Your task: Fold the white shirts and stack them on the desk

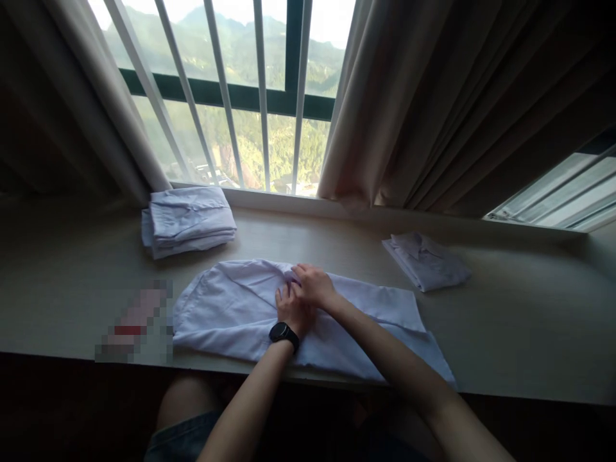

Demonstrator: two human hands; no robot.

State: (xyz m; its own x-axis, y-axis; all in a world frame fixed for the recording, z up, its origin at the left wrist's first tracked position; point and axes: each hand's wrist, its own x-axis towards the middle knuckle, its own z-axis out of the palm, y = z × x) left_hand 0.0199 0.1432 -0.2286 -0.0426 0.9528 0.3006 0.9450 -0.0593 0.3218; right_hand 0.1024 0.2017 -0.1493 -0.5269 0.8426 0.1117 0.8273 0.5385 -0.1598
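A white garment (pixel 231 301) lies lengthwise along the front of the sill-like table, folded narrow, with creases near its middle. I cannot tell what kind of garment it is. My left hand (pixel 294 313), with a black watch on its wrist, rests on the middle of the cloth, its fingers bent into the fabric. Just above and touching it, my right hand (pixel 314 285) grips the cloth at its far edge with curled fingers. The fingertips of both hands meet at a bunched fold and are partly hidden there.
A stack of folded white clothes (pixel 192 221) sits at the back left by the window. Toward the right lies a smaller folded white shirt (pixel 428 260) with a collar. A blurred-out pinkish item (pixel 137 317) is at the left. Curtains (pixel 385 96) hang behind, beside a barred window (pixel 240 96).
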